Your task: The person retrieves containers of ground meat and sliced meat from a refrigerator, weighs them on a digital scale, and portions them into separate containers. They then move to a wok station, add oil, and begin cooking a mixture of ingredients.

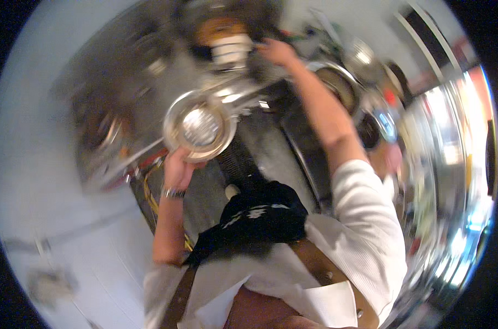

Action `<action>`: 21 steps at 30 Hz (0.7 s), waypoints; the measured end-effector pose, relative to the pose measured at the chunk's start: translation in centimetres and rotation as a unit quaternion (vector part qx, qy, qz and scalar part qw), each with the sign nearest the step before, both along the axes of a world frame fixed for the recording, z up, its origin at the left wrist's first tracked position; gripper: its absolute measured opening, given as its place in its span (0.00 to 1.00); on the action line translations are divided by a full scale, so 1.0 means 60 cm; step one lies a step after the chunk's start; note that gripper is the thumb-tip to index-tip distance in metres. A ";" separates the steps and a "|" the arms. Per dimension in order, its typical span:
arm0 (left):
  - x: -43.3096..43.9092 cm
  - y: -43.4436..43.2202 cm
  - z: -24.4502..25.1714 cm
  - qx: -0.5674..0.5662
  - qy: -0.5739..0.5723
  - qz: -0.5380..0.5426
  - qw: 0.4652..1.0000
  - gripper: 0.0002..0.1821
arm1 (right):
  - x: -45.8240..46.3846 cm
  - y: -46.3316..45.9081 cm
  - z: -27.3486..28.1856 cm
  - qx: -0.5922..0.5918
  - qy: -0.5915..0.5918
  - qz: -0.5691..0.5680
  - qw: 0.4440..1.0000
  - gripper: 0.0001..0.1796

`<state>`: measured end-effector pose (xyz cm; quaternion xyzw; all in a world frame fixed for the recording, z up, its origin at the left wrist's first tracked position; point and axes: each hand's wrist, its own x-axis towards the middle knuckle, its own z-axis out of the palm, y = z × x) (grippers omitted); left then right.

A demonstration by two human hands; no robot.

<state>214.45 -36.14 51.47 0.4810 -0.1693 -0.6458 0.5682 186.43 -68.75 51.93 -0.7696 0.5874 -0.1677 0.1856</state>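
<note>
My left hand (178,166), a watch on its wrist, grips the near rim of a shiny round metal bowl (200,126). The bowl is held in front of my apron, and its inside shows bright reflections. My right hand (275,51) is stretched far forward over the work surface. Its fingers are near a white container with dark bands (231,49), and an orange-brown round thing (220,31) sits just behind that container. Blur hides whether the right fingers touch or hold anything.
A large round pot (337,84) stands beneath my right forearm, with a rounded metal vessel (360,55) beyond it. Dark equipment (302,140) runs along my right side. At the left, a yellow hose or cable (150,195) hangs below the counter edge (140,150), near a pale wall (31,144).
</note>
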 end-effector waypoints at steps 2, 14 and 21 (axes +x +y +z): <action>-0.077 0.015 -0.026 0.022 0.004 -0.062 0.998 0.20 | -0.057 0.123 0.021 -0.174 -0.077 0.003 0.982 0.26; -0.609 0.019 -0.221 0.145 0.010 -0.601 0.786 0.32 | -0.462 0.825 -0.263 0.302 -0.535 -0.479 0.627 0.15; -0.534 0.095 -0.319 0.040 -0.197 -0.479 0.854 0.28 | -0.603 0.860 -0.386 0.277 -0.630 -0.512 0.514 0.26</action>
